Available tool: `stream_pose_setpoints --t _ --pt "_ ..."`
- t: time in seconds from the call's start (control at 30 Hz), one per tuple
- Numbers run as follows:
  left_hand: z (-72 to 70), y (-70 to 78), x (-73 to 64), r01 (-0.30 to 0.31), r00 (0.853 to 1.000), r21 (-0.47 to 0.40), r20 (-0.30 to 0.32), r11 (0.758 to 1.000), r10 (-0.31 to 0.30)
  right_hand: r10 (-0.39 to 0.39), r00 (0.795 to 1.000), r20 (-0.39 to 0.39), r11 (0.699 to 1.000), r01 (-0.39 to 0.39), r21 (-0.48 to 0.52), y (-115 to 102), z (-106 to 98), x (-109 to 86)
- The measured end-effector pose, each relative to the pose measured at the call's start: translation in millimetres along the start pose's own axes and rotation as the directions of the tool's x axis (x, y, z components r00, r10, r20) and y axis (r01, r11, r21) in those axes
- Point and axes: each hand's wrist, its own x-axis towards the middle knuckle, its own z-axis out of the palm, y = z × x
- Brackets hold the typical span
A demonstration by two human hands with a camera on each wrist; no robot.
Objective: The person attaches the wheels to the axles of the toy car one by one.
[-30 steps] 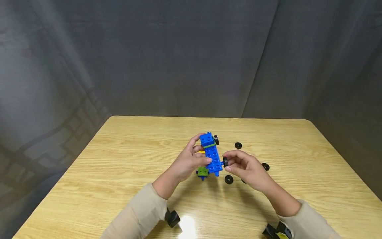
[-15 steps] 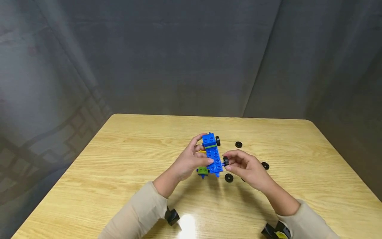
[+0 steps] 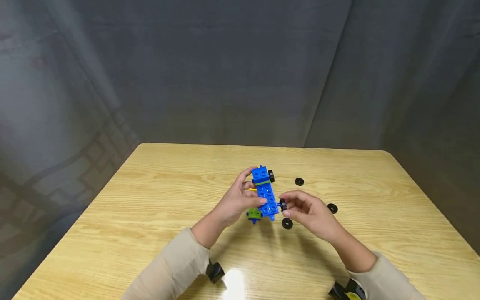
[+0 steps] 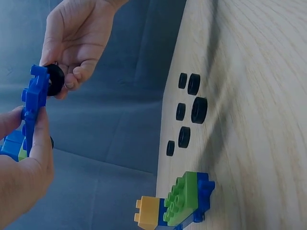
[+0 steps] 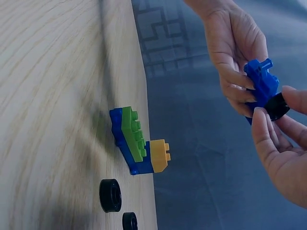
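My left hand (image 3: 237, 201) grips a blue toy car chassis (image 3: 266, 196) above the table, thumb across its studs. A blue brick (image 3: 260, 173) with a thin green layer beneath tops the chassis's far end, where one black wheel (image 3: 271, 176) sits on the right side. At the near right corner, my right hand (image 3: 311, 211) pinches another black wheel (image 4: 55, 79) between thumb and fingers, right at the axle stub. In the right wrist view that wheel (image 5: 277, 107) lies against the side of the chassis (image 5: 261, 82). Parts of the chassis are hidden behind the left fingers.
A second blue base with a green brick (image 4: 184, 199) and a yellow brick (image 4: 147, 212) stands on the wooden table (image 3: 180, 179), partly behind the left hand in the head view. Several loose black wheels (image 4: 199, 110) lie to the right, one wheel (image 3: 287, 223) just below the hands.
Both hands keep their hold on the chassis and wheel, with only slight shifts. The loose wheel partly seen under the right hand earlier is now hidden in the head view.
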Motion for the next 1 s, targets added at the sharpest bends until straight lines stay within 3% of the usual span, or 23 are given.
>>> stream_pose_setpoints --t 0.3,0.57,0.8,1.0 --pt "2.3 -3.0 -2.0 0.049 0.998 0.027 0.030 0.998 -0.050 -0.019 1.000 -0.012 0.999 0.019 0.029 -2.0 1.9 -0.1" --pt "-1.2 -3.8 -0.8 0.033 0.999 0.010 -0.015 0.999 -0.033 -0.006 1.000 0.008 1.000 0.005 0.019 0.4 0.3 -1.0" --pt "0.0 -3.7 1.0 0.016 1.000 -0.009 -0.016 1.000 -0.016 0.013 1.000 0.010 1.000 -0.013 0.009 -0.3 1.0 0.4" --pt "-0.9 -7.1 -0.5 0.036 0.999 -0.014 -0.017 0.999 -0.037 0.036 0.999 0.000 0.999 -0.036 0.008 0.1 2.7 -1.2"
